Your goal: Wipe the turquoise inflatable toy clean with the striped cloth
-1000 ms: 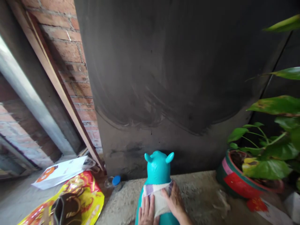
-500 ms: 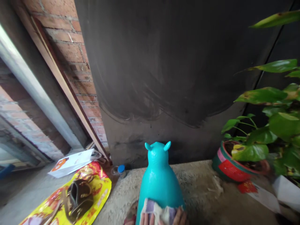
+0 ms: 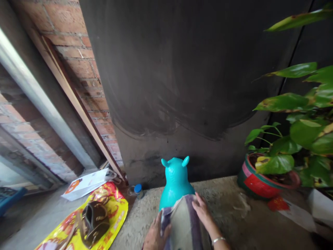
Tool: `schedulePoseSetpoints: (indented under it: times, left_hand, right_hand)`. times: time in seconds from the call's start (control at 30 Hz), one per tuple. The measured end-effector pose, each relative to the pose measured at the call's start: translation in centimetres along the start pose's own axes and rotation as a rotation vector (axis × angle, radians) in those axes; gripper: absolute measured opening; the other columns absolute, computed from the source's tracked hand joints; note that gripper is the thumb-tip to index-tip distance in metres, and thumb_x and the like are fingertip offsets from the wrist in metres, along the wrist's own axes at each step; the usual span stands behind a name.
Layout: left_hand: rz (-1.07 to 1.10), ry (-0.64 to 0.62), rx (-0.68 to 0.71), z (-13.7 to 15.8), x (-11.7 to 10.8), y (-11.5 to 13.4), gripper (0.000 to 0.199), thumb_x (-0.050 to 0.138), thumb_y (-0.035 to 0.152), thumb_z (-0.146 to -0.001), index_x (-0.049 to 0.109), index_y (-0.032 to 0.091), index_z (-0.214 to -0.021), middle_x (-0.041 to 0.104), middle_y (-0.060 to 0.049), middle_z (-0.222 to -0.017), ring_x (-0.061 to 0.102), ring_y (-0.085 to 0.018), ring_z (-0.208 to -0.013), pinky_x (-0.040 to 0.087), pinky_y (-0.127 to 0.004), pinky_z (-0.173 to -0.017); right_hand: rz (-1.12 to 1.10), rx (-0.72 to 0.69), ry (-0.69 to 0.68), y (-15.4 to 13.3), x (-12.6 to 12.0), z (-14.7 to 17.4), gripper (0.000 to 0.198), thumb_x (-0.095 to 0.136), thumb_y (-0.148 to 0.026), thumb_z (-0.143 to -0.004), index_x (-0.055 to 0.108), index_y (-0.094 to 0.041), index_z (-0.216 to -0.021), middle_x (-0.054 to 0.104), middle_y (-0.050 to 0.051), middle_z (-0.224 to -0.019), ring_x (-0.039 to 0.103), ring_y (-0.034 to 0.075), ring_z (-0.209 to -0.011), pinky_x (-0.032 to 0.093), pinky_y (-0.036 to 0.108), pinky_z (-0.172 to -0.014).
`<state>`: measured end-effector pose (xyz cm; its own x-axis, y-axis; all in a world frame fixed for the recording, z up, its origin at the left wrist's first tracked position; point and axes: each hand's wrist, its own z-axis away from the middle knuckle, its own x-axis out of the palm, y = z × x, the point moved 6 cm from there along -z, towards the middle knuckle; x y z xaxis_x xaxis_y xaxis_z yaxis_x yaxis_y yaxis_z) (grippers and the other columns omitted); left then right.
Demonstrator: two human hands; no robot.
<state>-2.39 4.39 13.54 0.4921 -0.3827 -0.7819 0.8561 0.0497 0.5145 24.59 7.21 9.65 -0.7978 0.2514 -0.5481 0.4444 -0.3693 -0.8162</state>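
Hands flat on the cloth [image 3: 183,224], left hand [image 3: 154,236] at 7 o'clock, right hand [image 3: 204,213] at 5, fingers spread, pressing it over the teal toy [image 3: 175,177]. Toy stands on concrete floor [image 3: 229,218]; plant pot [image 3: 260,184] at 3 o'clock.

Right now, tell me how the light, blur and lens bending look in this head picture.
Head view: daylight falls evenly on the teal toy and the cloth, with no hard glare; the dark wall stays dim; the metal pole and brick wall lean and bow from wide-angle distortion; the leaves look slightly soft; both hands are sharp.
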Motion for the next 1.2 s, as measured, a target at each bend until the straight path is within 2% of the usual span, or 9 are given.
schedulePoseSetpoints:
  times: [0.1,0.23,0.4,0.53,0.73,0.83,0.97,1.1,1.2]
  left_hand:
    - [-0.118,0.093,0.043,-0.7,-1.4,1.9,0.062,0.038,0.027,-0.095,0.027,0.008,-0.153,0.040,-0.017,-0.157,0.039,-0.022,-0.145,0.035,-0.033,-0.119]
    - [-0.149,0.118,0.061,-1.3,-2.5,4.7,0.055,0.043,0.027,-0.094,0.039,0.021,-0.149,0.041,-0.010,-0.157,0.044,-0.020,-0.142,0.040,-0.031,-0.115]
    - [-0.184,0.009,0.143,-1.7,-2.8,6.2,0.034,0.039,0.024,-0.096,0.071,0.024,-0.109,0.070,-0.006,-0.116,0.066,-0.019,-0.110,0.049,-0.027,-0.095]
    - [-0.177,0.039,0.096,-1.7,-3.0,5.7,0.037,0.035,0.022,-0.096,0.071,0.019,-0.103,0.071,-0.009,-0.115,0.068,-0.021,-0.108,0.048,-0.029,-0.088]
    - [-0.124,0.044,0.062,-1.4,-3.0,5.2,0.028,0.045,0.016,-0.089,0.071,0.020,-0.096,0.077,-0.005,-0.101,0.069,-0.017,-0.101,0.046,-0.024,-0.087]
    - [-0.085,0.033,0.084,-1.1,-2.7,4.8,0.027,0.049,0.014,-0.086,0.070,0.022,-0.100,0.077,-0.001,-0.103,0.069,-0.014,-0.100,0.046,-0.021,-0.087]
    - [-0.047,0.039,0.142,-0.5,-2.2,4.7,0.030,0.055,0.026,-0.089,0.064,0.025,-0.118,0.071,0.000,-0.121,0.067,-0.015,-0.108,0.048,-0.023,-0.091]
    - [-0.013,0.067,0.214,0.1,-1.4,5.9,0.047,0.063,0.041,-0.086,0.058,0.024,-0.130,0.061,-0.005,-0.136,0.066,-0.020,-0.110,0.051,-0.027,-0.092]
    - [0.041,0.105,0.271,0.4,-1.3,7.3,0.040,0.058,0.040,-0.090,0.060,0.026,-0.127,0.063,-0.004,-0.132,0.066,-0.019,-0.108,0.052,-0.028,-0.093]
  right_hand:
    - [-0.035,-0.060,0.034,-0.7,-1.6,1.4,0.055,0.040,-0.048,-0.074,0.071,-0.014,-0.102,0.071,0.016,-0.110,0.062,0.031,-0.114,0.046,0.041,-0.104]
    - [-0.103,-0.135,0.032,-2.2,-3.2,4.1,0.043,0.037,-0.052,-0.073,0.068,-0.022,-0.079,0.070,0.009,-0.085,0.066,0.026,-0.088,0.051,0.036,-0.083]
    - [-0.187,-0.191,0.083,-3.2,-5.4,6.0,0.034,0.044,-0.049,-0.073,0.065,-0.022,-0.076,0.065,0.008,-0.091,0.063,0.023,-0.089,0.049,0.031,-0.082]
    - [-0.219,-0.193,0.080,-3.4,-6.5,5.9,0.028,0.048,-0.046,-0.066,0.062,-0.022,-0.071,0.063,0.005,-0.082,0.060,0.022,-0.080,0.047,0.030,-0.072]
    - [-0.240,-0.149,-0.006,-3.7,-6.7,6.2,0.028,0.048,-0.043,-0.068,0.063,-0.022,-0.077,0.058,-0.001,-0.067,0.051,0.018,-0.064,0.040,0.028,-0.060]
    - [-0.249,-0.157,-0.054,-4.3,-6.6,6.7,0.026,0.048,-0.041,-0.069,0.062,-0.021,-0.076,0.055,-0.002,-0.065,0.049,0.017,-0.063,0.037,0.027,-0.059]
    - [-0.253,-0.174,-0.128,-5.6,-6.3,7.6,0.023,0.047,-0.040,-0.071,0.059,-0.021,-0.072,0.051,-0.003,-0.063,0.046,0.015,-0.061,0.033,0.027,-0.058]
    - [-0.254,-0.209,-0.203,-7.8,-6.0,8.7,0.021,0.047,-0.038,-0.073,0.059,-0.021,-0.072,0.054,-0.002,-0.065,0.047,0.014,-0.063,0.033,0.025,-0.058]
    - [-0.260,-0.238,-0.257,-9.2,-5.9,9.5,0.021,0.047,-0.036,-0.072,0.062,-0.021,-0.074,0.057,-0.002,-0.069,0.048,0.014,-0.065,0.034,0.024,-0.059]
